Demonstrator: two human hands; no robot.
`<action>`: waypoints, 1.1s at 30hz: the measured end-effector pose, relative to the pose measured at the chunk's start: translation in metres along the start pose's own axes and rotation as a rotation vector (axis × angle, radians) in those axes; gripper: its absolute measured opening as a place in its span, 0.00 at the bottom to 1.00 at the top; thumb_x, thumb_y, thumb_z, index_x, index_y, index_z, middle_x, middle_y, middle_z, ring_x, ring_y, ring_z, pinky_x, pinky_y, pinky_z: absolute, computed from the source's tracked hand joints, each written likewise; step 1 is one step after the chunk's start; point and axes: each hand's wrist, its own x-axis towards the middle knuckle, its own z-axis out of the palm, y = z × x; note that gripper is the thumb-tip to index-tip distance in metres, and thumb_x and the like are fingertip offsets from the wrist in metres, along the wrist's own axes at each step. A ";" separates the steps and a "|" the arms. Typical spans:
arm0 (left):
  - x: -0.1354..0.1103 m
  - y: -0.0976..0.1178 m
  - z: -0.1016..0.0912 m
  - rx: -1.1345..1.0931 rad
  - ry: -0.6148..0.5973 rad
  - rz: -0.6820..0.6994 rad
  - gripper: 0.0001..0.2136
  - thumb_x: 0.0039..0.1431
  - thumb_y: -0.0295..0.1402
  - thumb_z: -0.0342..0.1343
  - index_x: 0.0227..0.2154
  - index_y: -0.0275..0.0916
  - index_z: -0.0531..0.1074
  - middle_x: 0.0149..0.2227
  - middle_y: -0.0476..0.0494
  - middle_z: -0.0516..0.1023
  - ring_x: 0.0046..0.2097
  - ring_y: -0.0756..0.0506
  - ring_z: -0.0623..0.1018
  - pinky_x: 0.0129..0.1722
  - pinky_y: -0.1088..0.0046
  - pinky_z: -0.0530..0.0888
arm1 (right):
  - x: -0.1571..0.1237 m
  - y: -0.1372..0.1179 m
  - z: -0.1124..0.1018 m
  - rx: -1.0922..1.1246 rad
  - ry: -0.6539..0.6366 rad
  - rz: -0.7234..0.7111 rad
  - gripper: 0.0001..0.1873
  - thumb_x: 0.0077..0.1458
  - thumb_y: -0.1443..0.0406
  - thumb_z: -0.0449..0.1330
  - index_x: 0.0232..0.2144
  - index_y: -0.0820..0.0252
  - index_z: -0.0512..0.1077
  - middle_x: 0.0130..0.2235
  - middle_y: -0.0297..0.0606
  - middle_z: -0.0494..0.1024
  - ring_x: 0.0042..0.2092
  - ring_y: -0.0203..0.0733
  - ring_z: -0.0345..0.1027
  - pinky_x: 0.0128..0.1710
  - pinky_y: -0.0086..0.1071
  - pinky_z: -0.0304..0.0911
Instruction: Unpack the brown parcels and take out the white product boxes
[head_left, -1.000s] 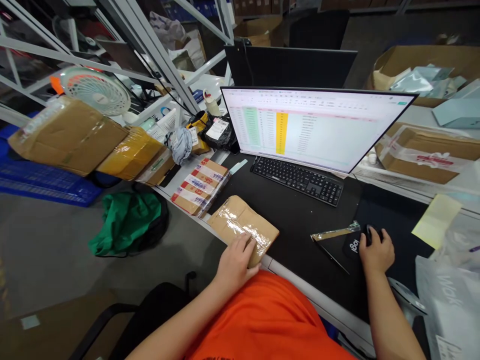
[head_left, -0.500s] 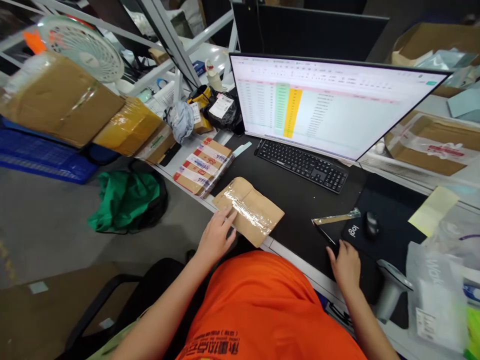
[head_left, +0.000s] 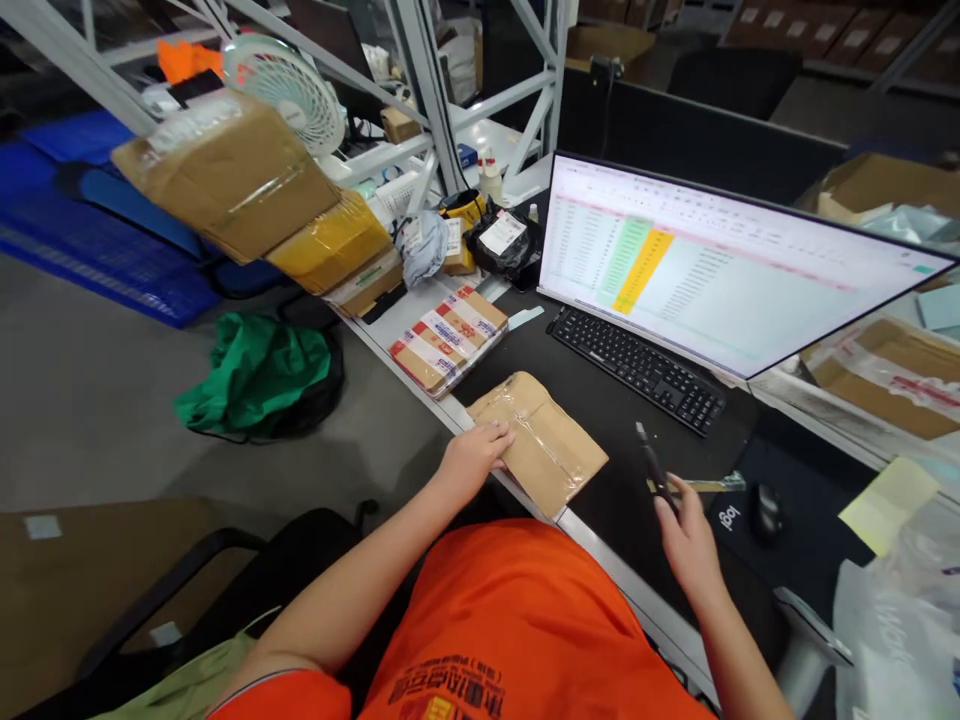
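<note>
On the desk's front edge lies a flat brown paper package (head_left: pixel 551 440) with clear tape across it. My left hand (head_left: pixel 471 462) holds it by its near left edge, fingers on top. To the right of the package, my right hand (head_left: pixel 686 530) is closed round a black utility knife (head_left: pixel 651 462), raised over the desk with its silvery tip pointing away from me. A torn strip of brown and clear packaging (head_left: pixel 709 485) lies just behind this hand.
A taped cardboard parcel (head_left: pixel 450 340) sits left of the package. Behind are a keyboard (head_left: pixel 637 370) and a monitor (head_left: pixel 720 270). A mouse (head_left: pixel 767 513), a scanner (head_left: pixel 810 640) and plastic bags (head_left: pixel 896 640) stand to the right. Stacked boxes (head_left: pixel 232 180) are at far left.
My right hand has picked up the utility knife from the desk and raised it. My left hand has gone from resting on the package to holding its edge. The view has shifted.
</note>
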 end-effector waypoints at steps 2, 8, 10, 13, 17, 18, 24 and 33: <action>0.003 -0.001 0.000 -0.035 0.004 0.005 0.20 0.58 0.30 0.66 0.54 0.41 0.75 0.56 0.39 0.80 0.58 0.40 0.78 0.56 0.62 0.77 | 0.008 -0.059 0.007 -0.049 -0.134 -0.096 0.27 0.61 0.44 0.53 0.52 0.54 0.72 0.42 0.41 0.82 0.42 0.50 0.76 0.41 0.37 0.67; 0.008 -0.002 -0.007 -0.044 -0.055 0.027 0.17 0.61 0.31 0.64 0.53 0.41 0.76 0.52 0.41 0.80 0.54 0.42 0.78 0.51 0.66 0.78 | 0.032 -0.182 0.055 -0.406 -0.299 -0.307 0.26 0.69 0.53 0.44 0.54 0.59 0.74 0.42 0.48 0.83 0.44 0.53 0.78 0.42 0.39 0.68; 0.008 -0.003 -0.008 -0.045 -0.073 0.027 0.19 0.60 0.31 0.64 0.54 0.43 0.75 0.51 0.42 0.80 0.54 0.42 0.78 0.49 0.67 0.78 | 0.040 -0.200 0.067 -0.356 -0.333 -0.375 0.27 0.68 0.59 0.44 0.64 0.60 0.65 0.51 0.48 0.80 0.51 0.51 0.77 0.49 0.39 0.68; 0.008 -0.006 -0.006 -0.060 -0.085 0.030 0.21 0.61 0.30 0.64 0.57 0.46 0.74 0.50 0.44 0.80 0.52 0.43 0.79 0.43 0.69 0.79 | 0.051 -0.216 0.076 -0.326 -0.403 -0.458 0.29 0.67 0.64 0.47 0.67 0.60 0.62 0.58 0.47 0.77 0.56 0.49 0.74 0.55 0.38 0.66; 0.007 -0.012 -0.001 -0.106 -0.059 0.034 0.22 0.63 0.29 0.61 0.60 0.47 0.72 0.51 0.44 0.81 0.53 0.43 0.79 0.44 0.71 0.78 | 0.056 -0.235 0.078 -0.509 -0.485 -0.399 0.27 0.66 0.62 0.49 0.65 0.57 0.67 0.50 0.50 0.82 0.49 0.55 0.78 0.49 0.42 0.68; 0.006 -0.013 0.001 -0.119 -0.050 0.028 0.22 0.63 0.30 0.62 0.59 0.45 0.72 0.52 0.43 0.80 0.54 0.43 0.78 0.45 0.71 0.78 | 0.056 -0.240 0.078 -0.548 -0.484 -0.381 0.27 0.66 0.62 0.49 0.65 0.56 0.67 0.49 0.51 0.82 0.48 0.57 0.78 0.48 0.43 0.68; -0.001 -0.016 0.007 -0.163 -0.023 -0.002 0.24 0.58 0.36 0.66 0.57 0.40 0.73 0.56 0.38 0.79 0.56 0.40 0.77 0.47 0.66 0.79 | 0.043 -0.249 0.066 -0.648 -0.459 -0.268 0.26 0.63 0.62 0.52 0.61 0.56 0.72 0.47 0.53 0.82 0.45 0.56 0.78 0.41 0.40 0.68; 0.016 -0.009 -0.020 -0.054 -0.071 0.074 0.25 0.50 0.34 0.72 0.51 0.36 0.73 0.49 0.34 0.79 0.49 0.36 0.78 0.42 0.63 0.77 | -0.023 -0.170 0.005 -0.623 -0.453 -0.086 0.25 0.62 0.63 0.53 0.60 0.51 0.74 0.45 0.48 0.83 0.44 0.54 0.79 0.40 0.39 0.67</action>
